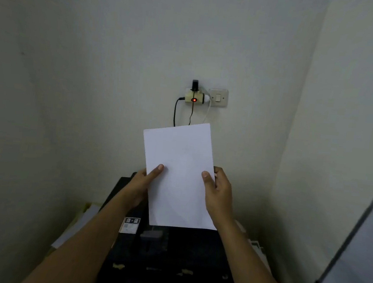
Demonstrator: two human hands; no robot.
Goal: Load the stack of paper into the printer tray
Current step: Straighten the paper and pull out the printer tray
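Two hands, my left hand (142, 183) and right hand (216, 190), pinched the smooth white rectangular paper stack (178, 170) by its lower side edges above the black boxy printer (170, 259).

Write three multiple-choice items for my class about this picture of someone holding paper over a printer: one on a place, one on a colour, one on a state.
1. Where is the white stack of paper?
A. Held above the black printer
B. Lying on the floor
C. Taped to the wall

2. What colour is the small light on the cream plug adapter?
A. Green
B. Red
C. Blue

3. How is the stack held?
A. By the left hand alone
B. By the right hand alone
C. By both hands

Key: 1 A, the sheets stand upright over the printer; 2 B, the light glows red; 3 C, a thumb presses the front of the stack at each side.
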